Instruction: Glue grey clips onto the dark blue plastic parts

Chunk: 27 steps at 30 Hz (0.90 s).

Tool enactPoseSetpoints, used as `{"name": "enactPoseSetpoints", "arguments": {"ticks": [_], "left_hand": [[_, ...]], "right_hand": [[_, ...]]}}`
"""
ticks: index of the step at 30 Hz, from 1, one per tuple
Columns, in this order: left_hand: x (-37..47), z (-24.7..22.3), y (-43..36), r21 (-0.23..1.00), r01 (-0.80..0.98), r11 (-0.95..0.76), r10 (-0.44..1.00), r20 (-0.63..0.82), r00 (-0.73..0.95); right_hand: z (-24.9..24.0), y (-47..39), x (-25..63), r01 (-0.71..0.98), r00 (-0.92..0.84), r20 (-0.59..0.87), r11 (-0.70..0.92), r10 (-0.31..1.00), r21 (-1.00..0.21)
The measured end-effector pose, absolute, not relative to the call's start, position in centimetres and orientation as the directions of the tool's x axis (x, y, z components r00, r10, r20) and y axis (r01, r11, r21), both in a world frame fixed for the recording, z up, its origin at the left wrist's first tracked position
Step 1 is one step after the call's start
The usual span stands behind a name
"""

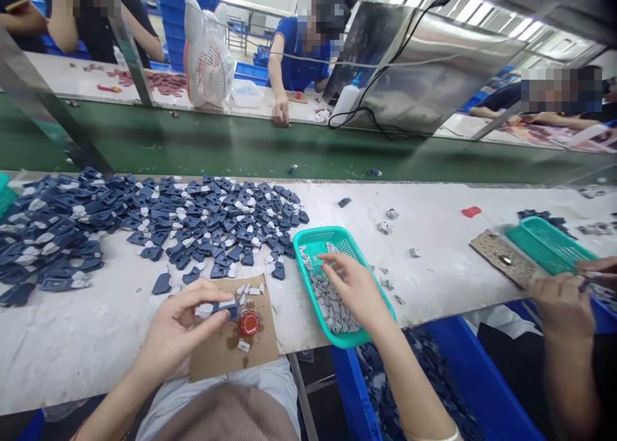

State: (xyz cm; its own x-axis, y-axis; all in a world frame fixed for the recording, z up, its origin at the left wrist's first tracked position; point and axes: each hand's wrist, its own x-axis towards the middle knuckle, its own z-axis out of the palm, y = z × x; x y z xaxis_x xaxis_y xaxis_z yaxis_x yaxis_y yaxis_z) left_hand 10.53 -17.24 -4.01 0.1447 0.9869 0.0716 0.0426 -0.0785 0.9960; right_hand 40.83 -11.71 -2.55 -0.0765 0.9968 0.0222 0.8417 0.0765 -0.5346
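Observation:
My left hand (166, 328) pinches a navy plastic part (225, 308) with a light grey piece on it, between thumb and fingers. It hovers above a brown cardboard sheet (219, 357). On that sheet are a red round cap-like dish (249, 323), wet stains and a few small grey pieces (253, 290). My right hand (357, 290) reaches over a green plastic basket (344, 342), fingers curved and apart, with nothing visible in them. Small grey plastic pieces (332, 309) fill much of the basket's bottom.
Navy parts (193, 216) with grey ends are heaped across the left of the white table (48, 357). A blue bin (354, 389) of navy parts stands below the table edge. At right, a co-worker's hands (563, 299) work beside another green basket (544, 245). Across the green strip sit other people.

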Motion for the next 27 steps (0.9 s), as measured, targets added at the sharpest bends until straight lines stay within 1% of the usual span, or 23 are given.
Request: {"name": "enactPoseSetpoints", "arguments": {"ticks": [5,7,8,11,13,19,23,27], "left_hand": [[9.5,-2.8,-13.5,0.991,0.134,0.001,1.000,-0.005,0.029],[9.0,-2.1,-11.0,0.978,0.203,0.038,0.999,-0.033,-0.026],[8.7,-1.7,-9.6,0.963,0.266,0.036,0.998,-0.022,-0.055],[7.9,-1.0,-4.2,0.876,0.481,-0.015,0.993,0.070,-0.097],[7.5,-0.8,0.0,0.817,0.576,-0.031,0.991,0.100,-0.089],[9.0,-2.3,12.1,0.666,0.746,0.024,0.997,0.037,-0.065],[11.0,-3.8,16.9,0.563,0.827,0.016,1.000,0.013,-0.028],[13.3,-4.3,18.5,0.487,0.873,-0.023,0.999,0.033,0.008]], "right_hand": [[-4.4,-7.7,41.2,0.891,-0.219,-0.055,0.177,0.974,-0.418],[-4.7,-6.8,40.9,0.912,-0.243,-0.077,0.200,0.967,-0.359],[-4.7,-6.6,40.8,0.920,-0.252,-0.088,0.211,0.964,-0.331],[-4.4,-6.2,40.7,0.932,-0.290,-0.129,0.250,0.948,-0.261],[-4.0,-6.3,40.7,0.935,-0.314,-0.159,0.276,0.936,-0.224],[-3.8,-6.9,40.2,0.944,-0.328,-0.210,0.312,0.921,-0.107],[-4.3,-6.9,40.2,0.943,-0.333,-0.213,0.323,0.919,-0.079],[-4.4,-7.2,40.5,0.947,-0.315,-0.193,0.295,0.929,-0.123]]}}
